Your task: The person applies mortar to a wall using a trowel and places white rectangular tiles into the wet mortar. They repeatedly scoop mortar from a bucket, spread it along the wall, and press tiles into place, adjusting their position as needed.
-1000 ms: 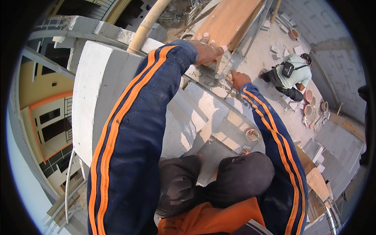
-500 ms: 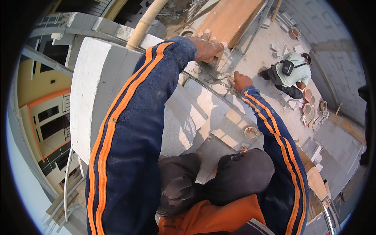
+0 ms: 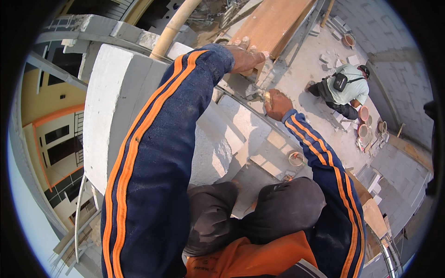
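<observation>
My left hand lies over the near end of a long brown wooden board, its dusty fingers spread and the thumb out to the right. Below and right of it, my right hand is closed round the pale handle of a trowel. The trowel's grey blade is only partly visible, near the board's lower end and a mortar-smeared ledge. Left of my hands, large white lightweight blocks form a wall top beside my left sleeve.
A bamboo pole stands beyond the blocks. On the floor at right, a co-worker bends near several buckets and block pieces. A round container sits by my right knee. A grey block wall rises at far right.
My right hand has moved slightly left and down, with its wrist turned, and the trowel has moved with it. My left hand keeps its place on the board.
</observation>
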A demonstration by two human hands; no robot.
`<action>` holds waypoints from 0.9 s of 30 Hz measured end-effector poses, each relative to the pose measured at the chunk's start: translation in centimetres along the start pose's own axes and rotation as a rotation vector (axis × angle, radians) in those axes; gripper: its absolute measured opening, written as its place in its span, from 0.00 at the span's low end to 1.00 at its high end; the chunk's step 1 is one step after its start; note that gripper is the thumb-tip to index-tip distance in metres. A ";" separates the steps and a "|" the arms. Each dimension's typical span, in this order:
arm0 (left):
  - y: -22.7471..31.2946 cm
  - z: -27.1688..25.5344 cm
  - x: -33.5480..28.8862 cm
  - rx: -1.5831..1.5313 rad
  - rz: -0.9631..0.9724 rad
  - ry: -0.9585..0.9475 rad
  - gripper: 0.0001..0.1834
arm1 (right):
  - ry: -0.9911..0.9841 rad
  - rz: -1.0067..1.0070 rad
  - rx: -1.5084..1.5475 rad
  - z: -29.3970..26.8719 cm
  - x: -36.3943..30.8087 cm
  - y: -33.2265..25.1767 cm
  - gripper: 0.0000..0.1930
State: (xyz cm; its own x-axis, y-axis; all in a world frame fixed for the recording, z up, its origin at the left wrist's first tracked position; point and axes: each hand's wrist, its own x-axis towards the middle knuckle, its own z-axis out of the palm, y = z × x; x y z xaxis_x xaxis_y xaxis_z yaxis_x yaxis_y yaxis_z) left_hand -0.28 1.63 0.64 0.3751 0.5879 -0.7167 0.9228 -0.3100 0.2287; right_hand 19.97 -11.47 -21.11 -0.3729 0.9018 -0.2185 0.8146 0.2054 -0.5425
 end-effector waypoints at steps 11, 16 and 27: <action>0.8 -1.3 -1.1 -0.004 0.041 -0.016 0.56 | 0.122 -0.031 -0.448 1.1 -0.3 -2.5 0.21; 1.0 -0.9 -1.3 -0.049 0.031 0.002 0.58 | 0.118 0.018 -0.446 3.3 0.3 -0.1 0.22; 0.6 -1.2 -0.4 -0.053 0.059 -0.047 0.55 | -0.401 -0.110 -0.266 0.7 -3.9 6.2 0.12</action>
State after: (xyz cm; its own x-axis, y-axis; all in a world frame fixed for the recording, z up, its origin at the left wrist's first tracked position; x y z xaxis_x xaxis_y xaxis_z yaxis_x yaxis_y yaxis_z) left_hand 0.27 2.15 1.87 0.4259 0.5333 -0.7309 0.9029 -0.3029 0.3050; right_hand 26.19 -13.99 -24.24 -0.5626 0.6626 -0.4944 0.8262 0.4284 -0.3659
